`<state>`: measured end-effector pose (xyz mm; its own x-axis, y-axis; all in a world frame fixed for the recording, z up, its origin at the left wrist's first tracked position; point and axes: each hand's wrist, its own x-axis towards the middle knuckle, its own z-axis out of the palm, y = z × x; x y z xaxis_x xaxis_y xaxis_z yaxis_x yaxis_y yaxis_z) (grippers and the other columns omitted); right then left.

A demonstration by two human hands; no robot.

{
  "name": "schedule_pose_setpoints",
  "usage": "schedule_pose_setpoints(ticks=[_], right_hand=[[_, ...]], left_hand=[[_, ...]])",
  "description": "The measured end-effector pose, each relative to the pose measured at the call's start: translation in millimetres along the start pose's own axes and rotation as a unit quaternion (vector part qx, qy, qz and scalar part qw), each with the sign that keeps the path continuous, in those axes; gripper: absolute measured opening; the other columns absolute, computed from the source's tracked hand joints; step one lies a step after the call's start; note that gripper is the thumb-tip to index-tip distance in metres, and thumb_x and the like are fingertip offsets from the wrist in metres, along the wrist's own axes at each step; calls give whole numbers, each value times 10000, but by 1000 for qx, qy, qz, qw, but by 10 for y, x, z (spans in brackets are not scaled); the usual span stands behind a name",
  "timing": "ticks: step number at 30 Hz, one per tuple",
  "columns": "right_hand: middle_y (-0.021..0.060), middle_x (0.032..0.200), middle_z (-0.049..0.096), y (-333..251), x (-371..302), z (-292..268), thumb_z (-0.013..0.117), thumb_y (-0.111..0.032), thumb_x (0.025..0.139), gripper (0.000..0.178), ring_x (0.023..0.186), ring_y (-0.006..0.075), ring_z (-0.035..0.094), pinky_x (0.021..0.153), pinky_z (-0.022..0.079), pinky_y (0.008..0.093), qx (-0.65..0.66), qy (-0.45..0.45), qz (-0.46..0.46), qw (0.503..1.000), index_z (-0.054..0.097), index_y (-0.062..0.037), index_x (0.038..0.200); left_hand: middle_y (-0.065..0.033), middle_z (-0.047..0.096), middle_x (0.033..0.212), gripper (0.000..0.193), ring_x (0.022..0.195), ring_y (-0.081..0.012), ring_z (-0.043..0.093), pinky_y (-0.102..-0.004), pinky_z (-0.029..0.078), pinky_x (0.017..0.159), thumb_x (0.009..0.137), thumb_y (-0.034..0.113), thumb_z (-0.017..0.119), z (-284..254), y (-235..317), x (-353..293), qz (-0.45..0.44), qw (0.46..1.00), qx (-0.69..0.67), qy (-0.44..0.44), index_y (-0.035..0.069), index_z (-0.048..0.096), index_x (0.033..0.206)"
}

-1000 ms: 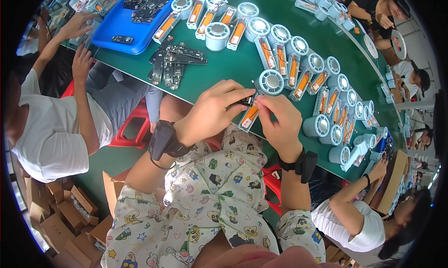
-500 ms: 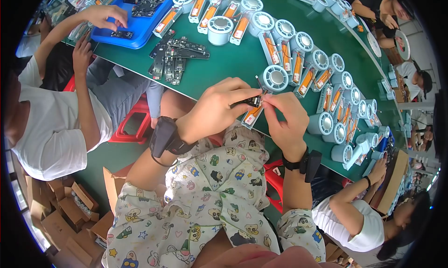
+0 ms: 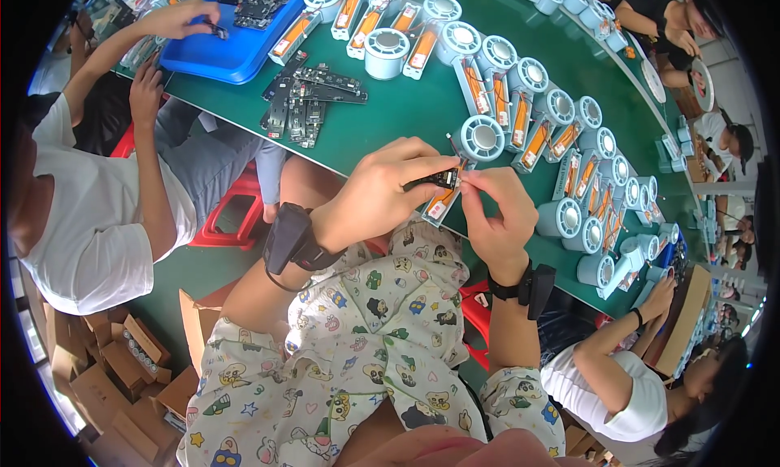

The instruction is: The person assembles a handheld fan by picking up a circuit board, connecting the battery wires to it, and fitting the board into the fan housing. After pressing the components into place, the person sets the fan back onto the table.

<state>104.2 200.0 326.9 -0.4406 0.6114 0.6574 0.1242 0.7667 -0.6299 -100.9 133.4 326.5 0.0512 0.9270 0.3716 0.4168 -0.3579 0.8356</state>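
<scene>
My left hand (image 3: 378, 181) is closed, with a small black circuit board (image 3: 443, 177) between thumb and fingers. At the board's right end, my right hand (image 3: 499, 208) pinches what looks like a thin wire's plug; the fingertips mostly hide it. Both hands are over a light-blue handheld fan body (image 3: 481, 137) lying at the table's near edge. Its round head points away from me, and an orange battery shows in the open handle (image 3: 437, 207) under the board. A loose pile of black circuit boards (image 3: 307, 101) lies left of the fan, beyond my left hand.
Several fan bodies (image 3: 386, 52) with batteries line the green table (image 3: 398, 109) from far left to right. A blue tray (image 3: 219, 67) of boards stands at the far left, where a co-worker's hand (image 3: 180, 20) holds a small part. Another co-worker (image 3: 621, 369) sits at right.
The board in my left hand has tilted slightly, and my right fingertips have shifted a little at its end. The co-worker at left has lifted a board from the tray.
</scene>
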Motion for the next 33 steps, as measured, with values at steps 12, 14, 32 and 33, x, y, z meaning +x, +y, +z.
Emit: schedule_pose_setpoints(ticks=[12, 14, 32, 33], right_hand=[[138, 1033, 760, -146, -103, 49, 764, 136, 878, 247, 900, 175, 730, 779, 594, 285, 137, 45, 144, 979, 718, 60, 1109], [136, 1047, 758, -166, -122, 49, 769, 127, 879, 254, 914, 168, 734, 783, 600, 283, 95, 39, 137, 985, 715, 62, 1118], [139, 1002, 740, -248, -67, 71, 751, 21, 930, 338, 822, 237, 731, 705, 589, 332, -52, -9, 82, 995, 671, 7, 1258], [142, 1002, 742, -250, -60, 69, 744, 21, 938, 333, 822, 245, 734, 708, 592, 339, -56, -4, 72, 996, 668, 9, 1262]], left_hand=[[-113, 716, 1126, 468, 970, -283, 682, -380, 555, 835, 818, 9, 829, 102, 21, -29, 54, 995, 78, 38, 48, 757, 1278], [-111, 712, 1117, 471, 956, -291, 674, -390, 546, 833, 799, -1, 825, 136, 39, -38, 99, 982, 149, 68, 29, 751, 1263], [-91, 699, 1091, 543, 928, -279, 677, -401, 534, 796, 779, -10, 826, 286, -26, -104, 168, 949, 227, 137, 14, 708, 1309], [-90, 699, 1092, 546, 932, -276, 677, -400, 532, 795, 781, -11, 825, 290, -25, -119, 164, 949, 234, 133, 15, 705, 1313]])
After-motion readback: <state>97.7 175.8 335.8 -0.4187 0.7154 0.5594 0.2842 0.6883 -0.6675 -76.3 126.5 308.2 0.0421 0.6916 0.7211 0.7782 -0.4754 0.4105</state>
